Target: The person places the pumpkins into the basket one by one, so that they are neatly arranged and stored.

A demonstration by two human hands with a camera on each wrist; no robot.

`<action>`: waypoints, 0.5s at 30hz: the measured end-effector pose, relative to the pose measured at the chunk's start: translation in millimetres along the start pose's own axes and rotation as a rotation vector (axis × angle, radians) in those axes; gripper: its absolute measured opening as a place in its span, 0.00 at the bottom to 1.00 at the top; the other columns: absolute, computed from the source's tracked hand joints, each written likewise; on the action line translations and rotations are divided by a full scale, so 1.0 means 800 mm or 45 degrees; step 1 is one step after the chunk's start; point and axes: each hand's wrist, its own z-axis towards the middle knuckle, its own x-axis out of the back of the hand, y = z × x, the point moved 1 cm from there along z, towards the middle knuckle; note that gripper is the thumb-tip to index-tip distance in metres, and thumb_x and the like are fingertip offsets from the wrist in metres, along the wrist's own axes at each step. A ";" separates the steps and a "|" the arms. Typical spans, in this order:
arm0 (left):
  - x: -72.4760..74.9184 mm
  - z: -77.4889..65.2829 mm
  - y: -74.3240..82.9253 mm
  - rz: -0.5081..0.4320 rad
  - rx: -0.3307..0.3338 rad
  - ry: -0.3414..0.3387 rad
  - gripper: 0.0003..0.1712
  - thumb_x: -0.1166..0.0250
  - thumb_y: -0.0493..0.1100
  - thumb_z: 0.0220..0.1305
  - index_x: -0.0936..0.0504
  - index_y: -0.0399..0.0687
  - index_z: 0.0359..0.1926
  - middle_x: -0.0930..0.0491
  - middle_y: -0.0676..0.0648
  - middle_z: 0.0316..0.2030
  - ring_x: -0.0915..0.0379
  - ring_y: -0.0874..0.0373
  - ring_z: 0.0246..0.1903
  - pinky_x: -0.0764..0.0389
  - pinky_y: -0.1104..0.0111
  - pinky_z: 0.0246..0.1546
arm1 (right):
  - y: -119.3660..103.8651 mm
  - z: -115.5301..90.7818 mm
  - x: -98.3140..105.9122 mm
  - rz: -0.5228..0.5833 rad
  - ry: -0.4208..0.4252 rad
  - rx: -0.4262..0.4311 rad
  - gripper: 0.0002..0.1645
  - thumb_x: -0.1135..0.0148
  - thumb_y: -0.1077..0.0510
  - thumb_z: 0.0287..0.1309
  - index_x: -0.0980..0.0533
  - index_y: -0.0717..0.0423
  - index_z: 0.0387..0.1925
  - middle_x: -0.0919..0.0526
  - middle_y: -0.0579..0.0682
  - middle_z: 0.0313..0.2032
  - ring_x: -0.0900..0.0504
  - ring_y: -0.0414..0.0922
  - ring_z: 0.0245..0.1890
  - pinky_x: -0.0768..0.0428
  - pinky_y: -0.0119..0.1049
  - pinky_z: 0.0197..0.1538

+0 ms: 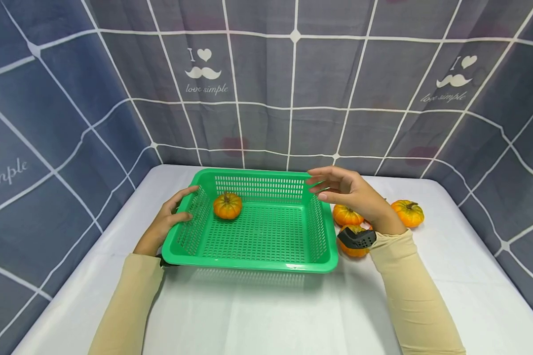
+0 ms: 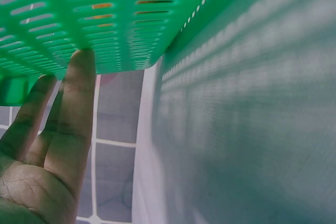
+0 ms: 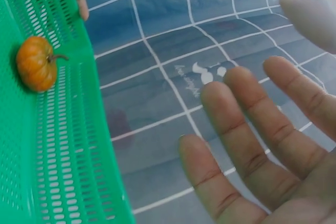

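Green basket (image 1: 248,265) gripped at left rim by left hand (image 1: 162,224), thumb bent over edge. Right hand (image 1: 354,193) held above right rim, fingers loosely spread, nothing grasped. One pumpkin (image 1: 227,206) contained, near left wall; other pumpkins (image 1: 407,213) placed on table (image 1: 248,320), right of basket, partly hidden.

At least four small pumpkins (image 1: 228,205) and one green basket (image 1: 248,265) show.

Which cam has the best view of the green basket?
Head: the whole basket is in frame, with its floor, walls and nearly all its rim; the left hand and right hand cover only bits. Left wrist shows part of its slotted outside; right wrist, only a part along the left edge.
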 end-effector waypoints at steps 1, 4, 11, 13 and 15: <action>0.000 0.000 -0.001 0.000 0.000 -0.002 0.45 0.42 0.29 0.65 0.39 0.43 0.84 0.52 0.37 0.85 0.46 0.43 0.77 0.33 0.53 0.68 | 0.002 -0.002 0.001 0.006 0.009 0.011 0.28 0.35 0.69 0.71 0.20 0.52 0.69 0.13 0.51 0.59 0.14 0.50 0.58 0.17 0.38 0.61; 0.000 0.000 -0.003 -0.023 -0.008 -0.010 0.45 0.42 0.29 0.66 0.38 0.45 0.84 0.50 0.36 0.84 0.35 0.55 0.66 0.27 0.69 0.58 | 0.006 -0.009 0.004 0.031 0.038 0.034 0.28 0.35 0.70 0.70 0.19 0.50 0.67 0.13 0.50 0.58 0.14 0.49 0.57 0.17 0.37 0.60; 0.000 0.001 -0.003 -0.014 0.013 -0.016 0.45 0.42 0.29 0.67 0.38 0.47 0.84 0.49 0.37 0.84 0.37 0.51 0.70 0.27 0.68 0.59 | 0.019 -0.025 0.012 0.043 0.120 0.070 0.26 0.36 0.73 0.69 0.18 0.55 0.65 0.11 0.51 0.55 0.14 0.49 0.55 0.16 0.35 0.58; 0.001 0.000 -0.002 0.001 0.022 -0.010 0.45 0.42 0.30 0.67 0.38 0.46 0.84 0.52 0.39 0.86 0.47 0.44 0.78 0.32 0.58 0.66 | 0.023 -0.029 0.014 0.065 0.139 0.096 0.26 0.36 0.75 0.68 0.18 0.59 0.65 0.11 0.52 0.54 0.13 0.49 0.54 0.16 0.34 0.58; 0.002 0.000 -0.001 0.012 0.013 -0.002 0.45 0.41 0.30 0.65 0.38 0.43 0.84 0.54 0.39 0.86 0.60 0.39 0.83 0.41 0.45 0.73 | 0.026 -0.033 0.016 0.085 0.155 0.118 0.27 0.37 0.76 0.67 0.18 0.59 0.64 0.11 0.52 0.53 0.13 0.48 0.54 0.16 0.34 0.58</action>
